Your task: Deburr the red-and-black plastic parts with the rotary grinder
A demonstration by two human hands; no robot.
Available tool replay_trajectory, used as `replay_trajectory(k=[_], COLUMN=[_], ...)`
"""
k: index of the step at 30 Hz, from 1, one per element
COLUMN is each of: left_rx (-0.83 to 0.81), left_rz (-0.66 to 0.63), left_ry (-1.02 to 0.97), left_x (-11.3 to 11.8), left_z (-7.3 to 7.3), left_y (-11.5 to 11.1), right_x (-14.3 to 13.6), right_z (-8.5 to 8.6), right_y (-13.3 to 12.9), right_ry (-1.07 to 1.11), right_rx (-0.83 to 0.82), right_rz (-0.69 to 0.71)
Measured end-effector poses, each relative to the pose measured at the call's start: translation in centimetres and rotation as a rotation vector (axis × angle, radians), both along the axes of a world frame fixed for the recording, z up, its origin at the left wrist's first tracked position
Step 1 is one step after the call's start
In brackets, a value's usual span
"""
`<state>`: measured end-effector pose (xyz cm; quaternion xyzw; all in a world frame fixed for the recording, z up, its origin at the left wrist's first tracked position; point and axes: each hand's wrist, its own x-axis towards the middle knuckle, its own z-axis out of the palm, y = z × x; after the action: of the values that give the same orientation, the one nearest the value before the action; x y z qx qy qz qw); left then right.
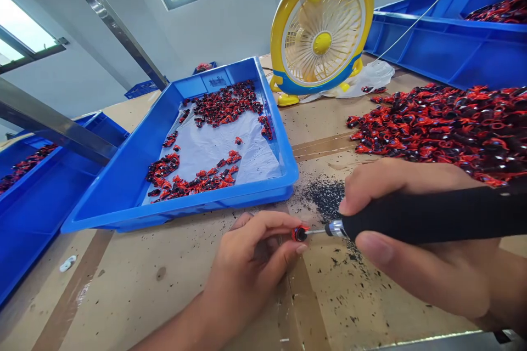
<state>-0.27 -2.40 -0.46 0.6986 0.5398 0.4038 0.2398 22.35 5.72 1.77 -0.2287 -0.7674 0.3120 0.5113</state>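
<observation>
Between the thumb and fingers of my left hand (pixel 251 263) is a small red-and-black plastic piece (pixel 300 233), its round dark end facing right. My right hand (pixel 436 269) is wrapped round the thick black handle of an electric screwdriver (pixel 420 214). From its silver chuck a thin metal bit (pixel 316 231) points left and meets the piece, or comes very close to it. How far the tip goes in, I cannot tell. Dark shavings (pixel 329 200) lie scattered on the table around both hands.
A blue tray (pixel 185 214) with several like pieces on a white sheet stands ahead of my left hand. A large heap of pieces (pixel 444 126) lies at the right. Behind are a yellow fan (pixel 322 44) and a blue bin (pixel 444 46); another bin (pixel 49 192) is far left.
</observation>
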Motion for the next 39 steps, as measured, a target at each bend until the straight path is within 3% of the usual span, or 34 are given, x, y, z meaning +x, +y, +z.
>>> replay_trajectory(k=[11,22,39], left_rx=[0.052,0.06,-0.058], left_rz=[-0.025,-0.044,-0.049], left_ry=[0.092,0.092,-0.005], left_x=[0.1,0.0,0.0], left_z=[0.3,0.4,0.5], left_y=[-0.1,0.0,0.0], right_x=[-0.2,-0.9,-1.0], right_z=[-0.2,-0.5,-0.4], right_y=[0.3,0.2,0.0], right_ry=[-0.09,-0.119,-0.117], right_rx=[0.085,0.098,0.063], right_rz=[0.073,0.044,0.072])
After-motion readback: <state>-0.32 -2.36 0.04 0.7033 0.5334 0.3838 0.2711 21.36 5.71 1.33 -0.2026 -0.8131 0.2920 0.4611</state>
